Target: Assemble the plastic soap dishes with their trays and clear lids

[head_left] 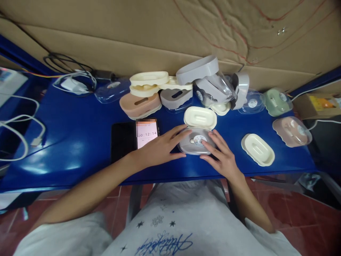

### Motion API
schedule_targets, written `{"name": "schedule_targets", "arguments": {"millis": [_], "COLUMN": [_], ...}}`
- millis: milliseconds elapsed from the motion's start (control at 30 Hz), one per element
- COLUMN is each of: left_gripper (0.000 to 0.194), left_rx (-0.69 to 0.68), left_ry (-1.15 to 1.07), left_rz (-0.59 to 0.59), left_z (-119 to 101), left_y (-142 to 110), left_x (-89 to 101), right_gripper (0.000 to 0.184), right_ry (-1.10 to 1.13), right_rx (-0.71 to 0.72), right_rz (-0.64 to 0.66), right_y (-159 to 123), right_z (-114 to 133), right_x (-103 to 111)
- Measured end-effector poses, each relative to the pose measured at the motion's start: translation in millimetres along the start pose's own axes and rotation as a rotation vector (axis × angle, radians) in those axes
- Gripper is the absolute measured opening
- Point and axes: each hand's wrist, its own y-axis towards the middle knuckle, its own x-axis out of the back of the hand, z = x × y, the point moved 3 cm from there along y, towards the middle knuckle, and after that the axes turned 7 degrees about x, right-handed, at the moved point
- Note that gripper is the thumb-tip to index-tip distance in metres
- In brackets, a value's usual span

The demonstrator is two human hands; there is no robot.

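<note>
A grey soap box with a clear lid and a round sticker point(197, 146) lies on the blue table between my hands. My left hand point(173, 144) grips its left end, fingers over the top and thumb at the front edge. On the opposite end, my right hand point(221, 153) has its fingers spread over the lid and its thumb along the near side. Just behind the box, touching or nearly touching it, sits a cream soap tray point(200, 118). Another cream tray point(258, 150) lies farther to the right.
Behind are stacked cream parts point(149, 78), a pink part point(140, 104), grey parts point(197, 69) and clear lids point(252, 102). Green point(278, 102) and pink point(291, 131) lidded boxes stand at right. A phone showing a timer point(147, 133) lies left of my hands; cables point(74, 78) lie at the far left.
</note>
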Motion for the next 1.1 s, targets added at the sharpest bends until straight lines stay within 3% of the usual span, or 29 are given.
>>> {"name": "schedule_targets", "arguments": {"millis": [267,667,867,967,1100], "left_gripper": [0.078,0.079,0.085,0.101,0.100], "left_rx": [-0.055,-0.053,-0.005,0.009,0.010], "left_ry": [0.025,0.050,-0.023,-0.093,-0.075], "left_rz": [-0.081,-0.076,-0.020,0.029,0.094], "left_z": [-2.2,6.9,-1.1,-7.5,-11.2], "left_y": [1.4,-1.9,-0.8,-1.8,-4.4], "left_x": [-1.7,-3.7,1.1,5.5,5.9], "right_gripper": [0.082,0.088,0.086,0.086,0.081], "right_ry": [-0.007,-0.008,-0.004,-0.075,-0.299], "right_rx": [-0.036,-0.055,-0.060,-0.063,-0.177], "right_rz": [0.007,0.147,0.112,0.042,-0.174], "right_y": [-0.6,-2.6,-4.5,-13.3,-34.2], "right_z": [-0.7,2.3,3.3,7.3,-2.7], "right_x": [-0.1,-1.5,-1.4,13.6,64.9]}}
